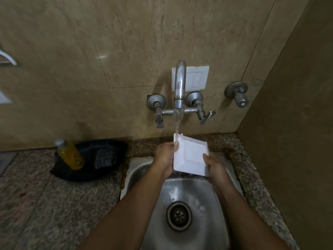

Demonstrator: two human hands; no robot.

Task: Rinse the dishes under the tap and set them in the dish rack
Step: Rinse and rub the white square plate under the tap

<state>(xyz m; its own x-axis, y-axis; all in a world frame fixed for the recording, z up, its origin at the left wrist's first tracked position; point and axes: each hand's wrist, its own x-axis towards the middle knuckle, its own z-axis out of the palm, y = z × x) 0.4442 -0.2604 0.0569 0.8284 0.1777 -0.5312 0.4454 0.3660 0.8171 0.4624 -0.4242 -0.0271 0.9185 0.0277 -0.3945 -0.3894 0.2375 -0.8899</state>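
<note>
Steel sink (212,195) | tap (180,82) running | both hands' fingers (207,156) closed on white square plate (191,156)

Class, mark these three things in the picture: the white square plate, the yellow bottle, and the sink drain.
white square plate (191,156): head view, on its recessed centre.
yellow bottle (71,154): head view, on the middle of its yellow body.
sink drain (179,215): head view, on the strainer's centre.
</note>
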